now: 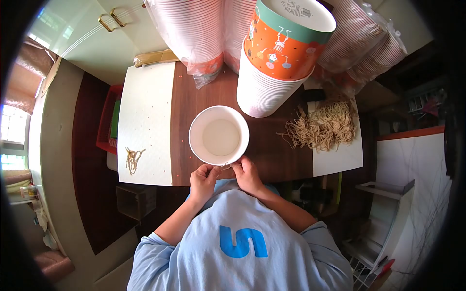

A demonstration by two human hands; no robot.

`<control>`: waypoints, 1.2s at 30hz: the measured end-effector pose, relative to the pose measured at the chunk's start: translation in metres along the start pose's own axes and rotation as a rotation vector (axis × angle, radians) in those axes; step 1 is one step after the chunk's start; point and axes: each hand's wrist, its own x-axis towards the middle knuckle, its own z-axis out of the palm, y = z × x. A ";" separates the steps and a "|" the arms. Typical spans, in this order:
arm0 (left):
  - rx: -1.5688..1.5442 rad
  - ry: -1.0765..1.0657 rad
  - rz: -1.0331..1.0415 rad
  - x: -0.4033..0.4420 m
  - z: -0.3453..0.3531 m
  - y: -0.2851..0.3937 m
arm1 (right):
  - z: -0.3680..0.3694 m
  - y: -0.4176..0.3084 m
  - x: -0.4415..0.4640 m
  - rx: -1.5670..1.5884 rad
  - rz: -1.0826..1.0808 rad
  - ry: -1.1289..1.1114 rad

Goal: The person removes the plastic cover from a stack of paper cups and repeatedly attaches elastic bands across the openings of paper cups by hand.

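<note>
A white paper bucket (pixel 221 137) stands mouth up near the front edge of the brown table, empty inside. Just below its near rim, my left hand (pixel 204 180) and my right hand (pixel 246 175) pinch a thin beige string (pixel 225 168) between them. The fingers of both hands are closed and close to the bucket's side. Behind the bucket, to the right, rises a stack of white buckets (pixel 269 85), topped by an upside-down orange and green bucket (pixel 284 43). A tangled heap of beige strings (pixel 323 127) lies at the right.
A few loose strings (pixel 132 160) lie on the white board (pixel 145 106) at the left. Plastic-wrapped cup stacks (pixel 194 34) stand at the back, with more wrapped stacks (pixel 357 43) at the back right. A red crate (pixel 104 121) sits beyond the left edge.
</note>
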 end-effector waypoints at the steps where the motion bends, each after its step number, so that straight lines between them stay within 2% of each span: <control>1: -0.012 -0.031 -0.004 0.000 -0.001 0.001 | 0.000 0.001 0.000 -0.051 -0.059 0.028; 3: -0.035 -0.092 -0.012 0.000 -0.005 0.003 | 0.000 -0.002 0.001 -0.152 -0.176 0.083; 9: -0.263 -0.264 -0.193 0.001 -0.012 0.014 | -0.002 -0.019 0.001 -0.337 -0.163 0.070; 15: -0.366 -0.315 -0.368 -0.003 -0.017 0.024 | -0.009 -0.009 0.005 -0.185 -0.224 0.077; 18: -0.251 -0.295 -0.333 -0.011 -0.024 0.020 | -0.023 -0.020 0.001 -0.192 -0.119 0.010; 22: -0.153 -0.334 -0.212 -0.022 -0.028 0.022 | -0.040 -0.048 -0.005 -0.441 -0.365 -0.067; 26: 0.071 -0.376 -0.116 -0.027 -0.024 0.040 | -0.029 -0.071 0.005 -0.378 -0.735 -0.153; 31: 0.220 -0.388 -0.007 -0.031 -0.027 0.061 | -0.027 -0.055 0.007 -0.325 -0.753 -0.212; 36: 0.147 -0.570 -0.019 -0.042 -0.037 0.086 | -0.037 -0.050 0.007 -0.351 -0.643 -0.198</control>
